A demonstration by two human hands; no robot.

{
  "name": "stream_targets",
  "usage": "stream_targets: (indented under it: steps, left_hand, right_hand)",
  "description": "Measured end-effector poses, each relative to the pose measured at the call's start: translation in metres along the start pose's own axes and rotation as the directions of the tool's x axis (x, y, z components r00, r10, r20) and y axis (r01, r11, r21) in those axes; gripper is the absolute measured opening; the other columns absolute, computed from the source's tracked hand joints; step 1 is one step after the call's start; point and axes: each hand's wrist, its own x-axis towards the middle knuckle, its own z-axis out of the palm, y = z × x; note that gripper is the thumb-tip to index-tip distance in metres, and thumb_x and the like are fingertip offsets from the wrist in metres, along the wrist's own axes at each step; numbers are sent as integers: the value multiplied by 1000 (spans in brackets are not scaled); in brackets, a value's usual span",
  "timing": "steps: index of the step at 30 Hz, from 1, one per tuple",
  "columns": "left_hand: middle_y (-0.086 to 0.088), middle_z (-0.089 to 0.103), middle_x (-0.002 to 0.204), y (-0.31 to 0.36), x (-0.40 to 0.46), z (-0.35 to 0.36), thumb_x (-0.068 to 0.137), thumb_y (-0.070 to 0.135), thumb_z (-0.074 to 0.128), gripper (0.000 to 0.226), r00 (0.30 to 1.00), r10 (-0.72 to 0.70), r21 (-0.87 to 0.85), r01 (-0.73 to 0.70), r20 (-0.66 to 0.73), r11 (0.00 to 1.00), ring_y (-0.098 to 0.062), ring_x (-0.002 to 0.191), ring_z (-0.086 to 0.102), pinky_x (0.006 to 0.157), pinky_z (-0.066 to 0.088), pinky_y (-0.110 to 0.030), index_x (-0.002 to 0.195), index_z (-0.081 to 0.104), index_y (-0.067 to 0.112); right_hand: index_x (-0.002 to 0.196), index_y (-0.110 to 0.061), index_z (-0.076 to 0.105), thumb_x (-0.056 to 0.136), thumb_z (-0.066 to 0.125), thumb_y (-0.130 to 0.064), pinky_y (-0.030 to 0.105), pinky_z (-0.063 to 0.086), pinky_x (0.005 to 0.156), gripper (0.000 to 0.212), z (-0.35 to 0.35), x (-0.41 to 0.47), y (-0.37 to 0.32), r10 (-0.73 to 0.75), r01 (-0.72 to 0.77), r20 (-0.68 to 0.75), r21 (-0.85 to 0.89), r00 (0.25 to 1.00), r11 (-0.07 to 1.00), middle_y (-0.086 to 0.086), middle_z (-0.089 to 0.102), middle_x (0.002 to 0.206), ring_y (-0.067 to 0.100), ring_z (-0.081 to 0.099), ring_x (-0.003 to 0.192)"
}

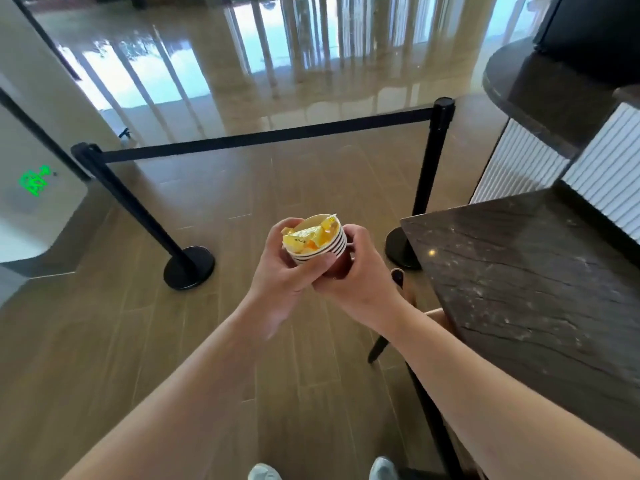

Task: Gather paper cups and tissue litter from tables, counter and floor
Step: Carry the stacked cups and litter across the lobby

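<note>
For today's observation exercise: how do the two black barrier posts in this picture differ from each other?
The left barrier post leans strongly in the wide-angle picture, while the right barrier post looks nearly upright. The left post's round base is fully visible on the floor; the right post's base is partly hidden behind the dark table. The left post sits nearer the white wall, the right one nearer the counter. Both are black and joined by the same belt.

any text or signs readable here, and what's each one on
Green lit sign on the white wall at the left: a glowing pictogram with some characters, tilted and too blurred to read.
Yellow wrapper in the top of the stacked paper cups: a short line of small dark print, too small to read.
Nothing else carries legible text; there are no readable brands or numbers.
</note>
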Motion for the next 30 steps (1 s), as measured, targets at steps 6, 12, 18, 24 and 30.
stream_targets:
  steps: [6, 12, 18, 24, 30]
  left_hand:
    - [5, 76, 104, 29, -19, -108, 76, 8, 82, 59, 984, 81, 0, -82, -157, 997, -14, 97, 74, 73, 58, -24, 127, 52, 16]
    - [-10, 72, 115, 62, -40, -214, 72, 38, 82, 72, 915, 215, 80, -200, -340, 977, -20, 102, 73, 78, 57, -26, 130, 54, 4]
    - [-2, 76, 106, 77, -70, -326, 74, 35, 82, 48, 849, 255, 118, -226, -462, 967, -22, 99, 73, 79, 60, -33, 114, 65, 15]
    - [9, 77, 100, 88, -100, -414, 71, 38, 82, 47, 778, 250, 114, -227, -577, 967, -7, 91, 72, 73, 54, -17, 112, 66, 22]
    - [5, 74, 109, 91, -110, -473, 75, 31, 80, 62, 715, 227, 93, -222, -662, 971, -8, 95, 72, 73, 55, -18, 129, 56, 10]
  right_hand:
    - [112, -45, 46, 58, 80, -41, 22, 56, 73, 64, 105, 21, -49, -27, 15, 144, 81, 989, 997, -20, 59, 108, -2, 60, 95]
    - [116, -42, 47, 59, 74, -47, 25, 57, 73, 63, 216, 40, -105, -110, 99, 226, 60, 968, 993, -19, 60, 109, -1, 61, 95]
    - [115, -34, 55, 73, 74, -37, 22, 55, 77, 47, 322, 43, -142, -144, 92, 342, 164, 929, 982, -13, 65, 109, 1, 64, 96]
    - [106, -26, 64, 75, 65, -36, 25, 53, 75, 33, 404, 47, -160, -39, -90, 394, 302, 918, 949, -7, 67, 102, 7, 65, 91]
    - [94, -30, 69, 77, 65, -37, 25, 51, 74, 19, 454, 67, -175, 61, -238, 444, 356, 894, 904, -8, 70, 99, 12, 67, 97]
